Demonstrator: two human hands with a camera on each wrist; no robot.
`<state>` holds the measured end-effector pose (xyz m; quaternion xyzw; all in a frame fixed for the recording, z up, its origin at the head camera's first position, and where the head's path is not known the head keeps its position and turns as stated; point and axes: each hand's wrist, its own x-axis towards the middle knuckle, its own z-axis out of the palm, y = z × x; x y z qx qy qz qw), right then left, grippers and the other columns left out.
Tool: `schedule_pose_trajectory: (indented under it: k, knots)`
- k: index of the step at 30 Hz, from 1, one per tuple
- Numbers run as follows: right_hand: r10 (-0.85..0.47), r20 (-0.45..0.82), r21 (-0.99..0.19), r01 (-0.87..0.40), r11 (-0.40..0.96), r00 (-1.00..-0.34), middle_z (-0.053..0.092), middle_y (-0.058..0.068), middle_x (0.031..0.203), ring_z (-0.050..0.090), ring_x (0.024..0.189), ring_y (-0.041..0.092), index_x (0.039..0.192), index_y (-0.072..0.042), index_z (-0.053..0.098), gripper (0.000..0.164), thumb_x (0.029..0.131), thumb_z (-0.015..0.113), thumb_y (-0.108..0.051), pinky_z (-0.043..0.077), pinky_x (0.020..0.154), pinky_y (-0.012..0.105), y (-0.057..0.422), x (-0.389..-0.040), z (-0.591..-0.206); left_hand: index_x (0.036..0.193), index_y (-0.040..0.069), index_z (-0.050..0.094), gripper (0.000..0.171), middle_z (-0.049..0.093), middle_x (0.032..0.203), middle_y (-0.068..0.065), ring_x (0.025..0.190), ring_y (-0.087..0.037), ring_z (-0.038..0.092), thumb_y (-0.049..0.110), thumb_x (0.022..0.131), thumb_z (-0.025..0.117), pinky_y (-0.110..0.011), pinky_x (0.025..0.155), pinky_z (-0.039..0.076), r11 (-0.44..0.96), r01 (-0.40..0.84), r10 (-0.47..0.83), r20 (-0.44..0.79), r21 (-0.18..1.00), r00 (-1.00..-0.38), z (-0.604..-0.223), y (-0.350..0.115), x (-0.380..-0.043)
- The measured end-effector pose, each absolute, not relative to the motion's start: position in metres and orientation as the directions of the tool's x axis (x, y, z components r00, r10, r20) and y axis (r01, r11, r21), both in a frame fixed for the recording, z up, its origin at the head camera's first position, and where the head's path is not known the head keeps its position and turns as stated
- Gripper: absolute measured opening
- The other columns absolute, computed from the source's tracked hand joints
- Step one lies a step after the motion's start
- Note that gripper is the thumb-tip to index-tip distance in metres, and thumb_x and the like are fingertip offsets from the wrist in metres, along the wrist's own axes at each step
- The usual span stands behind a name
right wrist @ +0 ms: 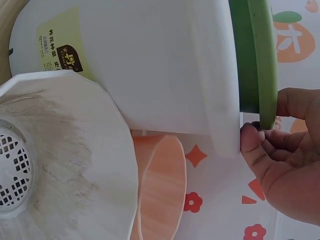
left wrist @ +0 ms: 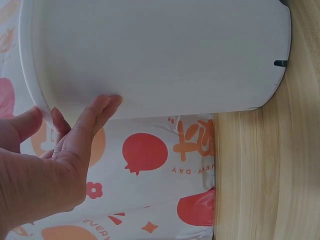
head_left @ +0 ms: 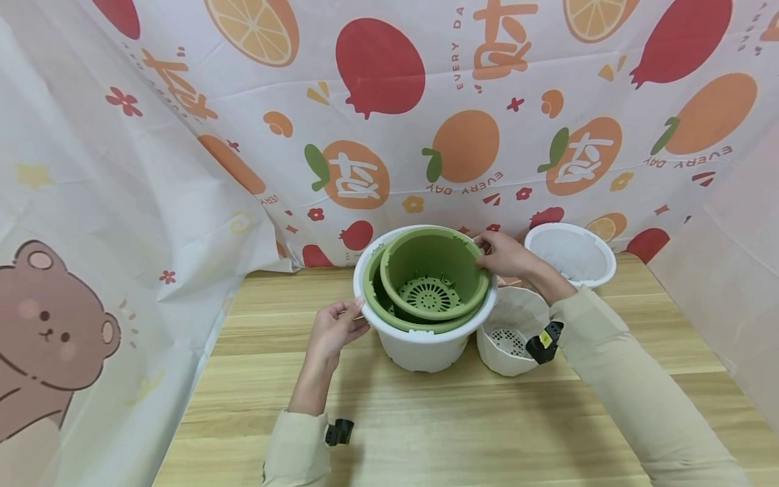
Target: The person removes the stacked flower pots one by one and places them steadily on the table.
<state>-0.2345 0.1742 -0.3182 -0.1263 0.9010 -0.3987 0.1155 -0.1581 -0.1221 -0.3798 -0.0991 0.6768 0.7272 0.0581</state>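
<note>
A large white flowerpot [head_left: 420,352] stands on the wooden table with two green flowerpots nested in it. My left hand [head_left: 331,331] pinches the white pot's rim at its left, thumb on top; in the left wrist view other fingers rest against the white wall [left wrist: 165,60]. The inner green pot [head_left: 432,253], with a slotted bottom, sits tilted and raised inside the outer green pot [head_left: 372,287]. At the right, my right hand [head_left: 505,256] grips the inner pot's rim between thumb and fingers. The right wrist view shows green rims [right wrist: 267,60] standing above the white one.
Right of the nested pots is an off-white faceted pot [head_left: 508,365], stained inside, with a perforated bottom. Behind it a peach-coloured pot [right wrist: 165,190] shows partly. Another white pot [head_left: 572,253] stands at the back right. A fruit-print curtain [head_left: 414,155] hangs behind the table [head_left: 255,399].
</note>
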Motion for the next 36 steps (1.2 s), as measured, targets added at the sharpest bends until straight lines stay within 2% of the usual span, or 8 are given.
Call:
schedule_pose_trajectory:
  k: [11, 20, 36]
  knots:
    - [-0.319, -0.118, -0.798, -0.101, 0.594, -0.94, 0.053, 0.019, 0.096, 0.051, 0.083, 0.022, 0.116, 0.012, 0.048, 0.036, 0.08, 0.053, 0.007, 0.051, 0.065, 0.023, 0.1748, -0.2332, -0.3192, 0.1, -0.012, 0.053, 0.027, 0.064, 0.081, -0.008, 0.072, -0.011, 0.063, 0.014, 0.094, 0.053, -0.027, 0.072, 0.056, -0.081, -0.214, -0.054, -0.218, 0.974, -0.974, -0.3811, -0.1216, -0.1581]
    - [-0.331, -0.152, -0.866, -0.036, 0.499, -0.931, 0.05, 0.022, 0.095, 0.052, 0.075, 0.018, 0.12, 0.015, 0.043, 0.036, 0.084, 0.047, 0.01, 0.052, 0.059, 0.02, 0.1752, -0.2314, -0.3207, 0.098, -0.012, 0.053, 0.026, 0.064, 0.081, -0.009, 0.073, -0.012, 0.064, 0.014, 0.094, 0.053, -0.027, 0.073, 0.056, -0.085, -0.212, -0.056, -0.217, 0.974, -0.975, -0.3805, -0.1214, -0.1577]
    - [-0.332, -0.188, -0.891, 0.018, 0.454, -0.924, 0.048, 0.024, 0.098, 0.055, 0.08, 0.026, 0.122, 0.011, 0.044, 0.038, 0.084, 0.047, 0.01, 0.055, 0.064, 0.026, 0.1764, -0.2291, -0.3193, 0.098, -0.012, 0.053, 0.026, 0.064, 0.08, -0.009, 0.073, -0.012, 0.064, 0.014, 0.094, 0.054, -0.027, 0.073, 0.056, -0.097, -0.216, -0.059, -0.222, 0.972, -0.973, -0.3794, -0.1214, -0.1578]
